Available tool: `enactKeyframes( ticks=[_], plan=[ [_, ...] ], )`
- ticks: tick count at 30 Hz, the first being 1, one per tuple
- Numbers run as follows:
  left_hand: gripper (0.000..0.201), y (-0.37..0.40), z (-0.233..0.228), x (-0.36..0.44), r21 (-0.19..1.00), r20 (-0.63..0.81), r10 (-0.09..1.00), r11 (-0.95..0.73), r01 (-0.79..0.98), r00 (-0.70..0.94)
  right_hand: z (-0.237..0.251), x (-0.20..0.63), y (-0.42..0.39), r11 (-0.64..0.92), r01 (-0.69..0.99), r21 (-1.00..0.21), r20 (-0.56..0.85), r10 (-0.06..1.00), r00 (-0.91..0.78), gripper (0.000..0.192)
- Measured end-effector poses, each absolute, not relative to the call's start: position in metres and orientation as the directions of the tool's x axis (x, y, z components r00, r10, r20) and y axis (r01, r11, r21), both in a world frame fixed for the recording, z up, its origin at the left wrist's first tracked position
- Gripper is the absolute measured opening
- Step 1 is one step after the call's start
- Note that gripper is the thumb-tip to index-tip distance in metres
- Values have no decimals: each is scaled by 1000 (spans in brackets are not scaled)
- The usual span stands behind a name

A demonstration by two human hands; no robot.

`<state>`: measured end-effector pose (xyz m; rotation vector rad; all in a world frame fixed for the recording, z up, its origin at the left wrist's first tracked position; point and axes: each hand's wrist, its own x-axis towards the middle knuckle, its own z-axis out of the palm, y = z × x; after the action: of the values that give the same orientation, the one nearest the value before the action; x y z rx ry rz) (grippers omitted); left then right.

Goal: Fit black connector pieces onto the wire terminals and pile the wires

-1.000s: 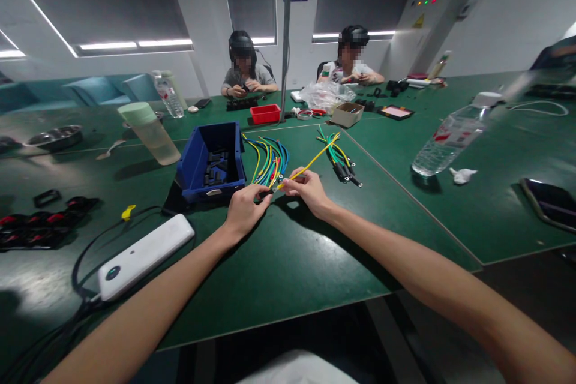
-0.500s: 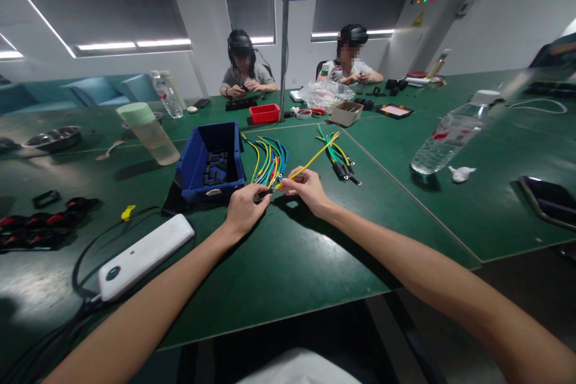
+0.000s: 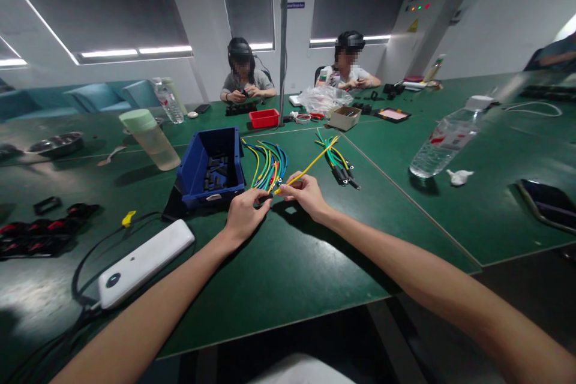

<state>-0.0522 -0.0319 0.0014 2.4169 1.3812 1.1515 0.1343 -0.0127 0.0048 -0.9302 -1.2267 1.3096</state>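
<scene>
My left hand (image 3: 246, 215) pinches a small black sleeve (image 3: 265, 197) between thumb and fingertips. In my right hand (image 3: 305, 195) is a yellow wire (image 3: 312, 163), gripped near its lower end, its length slanting up to the right. That lower end meets the black sleeve; whether it sits inside cannot be made out. Just behind my fingers lies a bundle of yellow, green and blue wires (image 3: 270, 159). Further right, a second group of wires (image 3: 333, 157) carries black sleeves and ring terminals, and the yellow wire's far end overlaps it in view.
Left of the wires stands a blue bin (image 3: 188, 175) with black sleeves inside. A white device (image 3: 148, 261) with a cable lies near my left forearm. Bottles (image 3: 445, 141) (image 3: 153, 143) stand at both sides. Across the table are a red tray (image 3: 264, 119), a small box (image 3: 344, 119) and two people.
The yellow wire's end and the black sleeve have come together; the metal tip seen between my hands earlier is now hidden. The view has tilted slightly.
</scene>
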Motion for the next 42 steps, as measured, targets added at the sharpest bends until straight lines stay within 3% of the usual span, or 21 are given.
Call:
enactKeyframes(
  ticks=[42],
  plan=[
    [11, -33, 0, -52, 461, 565, 770, -592, 662, 296, 0, 135, -12, 163, -127, -979, 185, 964, -193, 31]
  ],
)
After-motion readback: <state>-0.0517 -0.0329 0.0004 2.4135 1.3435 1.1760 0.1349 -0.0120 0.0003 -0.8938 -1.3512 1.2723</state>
